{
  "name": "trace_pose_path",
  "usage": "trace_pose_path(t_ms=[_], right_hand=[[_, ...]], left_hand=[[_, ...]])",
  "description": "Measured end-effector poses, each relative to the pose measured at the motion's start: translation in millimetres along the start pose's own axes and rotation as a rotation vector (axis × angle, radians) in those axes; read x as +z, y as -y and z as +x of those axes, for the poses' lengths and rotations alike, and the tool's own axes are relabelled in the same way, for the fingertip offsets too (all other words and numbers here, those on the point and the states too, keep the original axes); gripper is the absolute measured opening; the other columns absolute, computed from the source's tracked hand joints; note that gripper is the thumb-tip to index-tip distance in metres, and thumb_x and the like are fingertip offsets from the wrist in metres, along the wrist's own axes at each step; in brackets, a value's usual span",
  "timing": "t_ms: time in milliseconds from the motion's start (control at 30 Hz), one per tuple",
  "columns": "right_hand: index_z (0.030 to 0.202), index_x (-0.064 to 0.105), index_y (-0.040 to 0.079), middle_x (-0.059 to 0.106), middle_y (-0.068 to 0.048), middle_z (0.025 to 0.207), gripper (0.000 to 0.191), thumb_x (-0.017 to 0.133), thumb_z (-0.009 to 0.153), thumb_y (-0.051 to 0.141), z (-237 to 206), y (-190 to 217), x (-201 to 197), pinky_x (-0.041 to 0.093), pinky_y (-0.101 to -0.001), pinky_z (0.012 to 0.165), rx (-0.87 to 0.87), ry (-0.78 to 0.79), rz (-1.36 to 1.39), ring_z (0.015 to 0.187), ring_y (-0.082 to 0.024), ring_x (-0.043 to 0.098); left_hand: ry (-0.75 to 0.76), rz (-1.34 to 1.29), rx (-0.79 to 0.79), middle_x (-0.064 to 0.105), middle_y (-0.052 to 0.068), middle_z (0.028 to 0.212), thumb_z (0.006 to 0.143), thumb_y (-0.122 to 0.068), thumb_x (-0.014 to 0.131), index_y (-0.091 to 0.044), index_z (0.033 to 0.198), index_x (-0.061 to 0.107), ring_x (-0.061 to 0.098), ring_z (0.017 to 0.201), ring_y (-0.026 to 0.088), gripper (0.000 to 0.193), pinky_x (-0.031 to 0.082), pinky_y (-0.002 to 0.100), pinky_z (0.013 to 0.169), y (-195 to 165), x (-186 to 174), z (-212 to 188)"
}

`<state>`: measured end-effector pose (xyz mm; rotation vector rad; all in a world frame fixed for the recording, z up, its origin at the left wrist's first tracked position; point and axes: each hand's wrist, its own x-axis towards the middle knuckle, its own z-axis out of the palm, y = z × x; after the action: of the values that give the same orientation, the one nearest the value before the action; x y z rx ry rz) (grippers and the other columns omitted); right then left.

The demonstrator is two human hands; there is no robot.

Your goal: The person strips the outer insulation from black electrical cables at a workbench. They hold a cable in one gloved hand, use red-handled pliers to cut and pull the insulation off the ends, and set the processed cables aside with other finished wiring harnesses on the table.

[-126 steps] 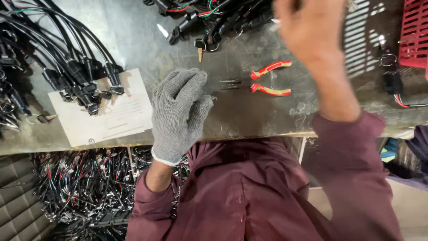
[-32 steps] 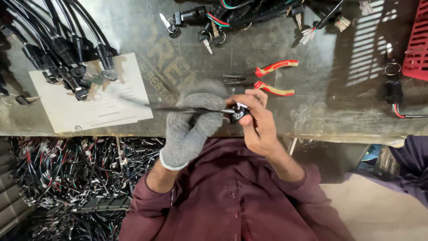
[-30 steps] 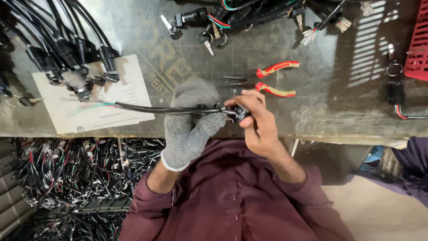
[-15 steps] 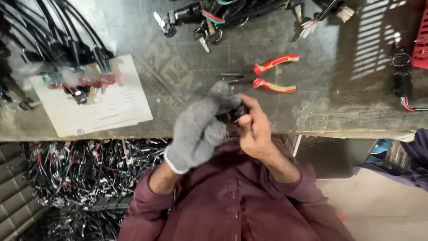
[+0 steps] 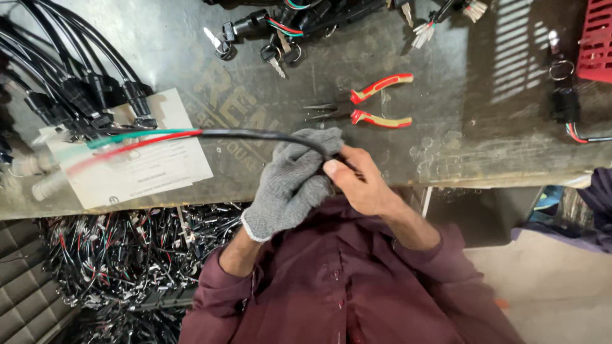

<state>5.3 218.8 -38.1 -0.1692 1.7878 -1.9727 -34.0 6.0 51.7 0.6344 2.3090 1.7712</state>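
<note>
Cables with black connector ends (image 5: 83, 95) are fanned across the far left of the surface (image 5: 484, 127), beside a white printed sheet (image 5: 146, 169) lying near its front edge. Below that edge, a bin of loose wiring (image 5: 108, 261) is visible.

A black sheathed cable (image 5: 255, 134) is held above the sheet. Its long axis runs nearly level, left to right. At its left end the sheath stops and a green lead and a red lead (image 5: 140, 141) are exposed; that end is blurred, so its tips cannot be read. The right end of the cable passes into the hands, so the free length lies to the left of both hands.

The left hand (image 5: 296, 181), in a grey knit glove, is closed around the cable where the sheath arrives at the fingers. The right hand (image 5: 360, 185), bare, is pinched on the same cable just to the right, thumb on top, touching the glove. What is fitted at that end is hidden by the fingers. The gloved hand is the nearer of the two to the exposed leads.

Beyond the hands, red-handled pliers (image 5: 370, 108) lie on the surface with handles pointing right, untouched. Keyed switch assemblies (image 5: 268, 38) lie at the far edge, well apart from the hands. A red crate (image 5: 596, 38) occupies the far right corner.
</note>
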Motion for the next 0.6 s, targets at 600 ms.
trace_pose_path(t_ms=[600], right_hand=[[0.126,0.044,0.011,0.045,0.0,0.109,0.03,0.061,0.104,0.021,20,11,45,0.044,-0.0233,0.075,-0.092,-0.312,0.197,0.086,-0.007,0.048]], left_hand=[[-0.195,-0.497,-0.382,0.062,0.006,0.12,0.098,-0.011,0.062,0.0,0.125,0.062,0.056,0.111,0.016,0.029,0.048,0.032,0.097,23,17,-16]])
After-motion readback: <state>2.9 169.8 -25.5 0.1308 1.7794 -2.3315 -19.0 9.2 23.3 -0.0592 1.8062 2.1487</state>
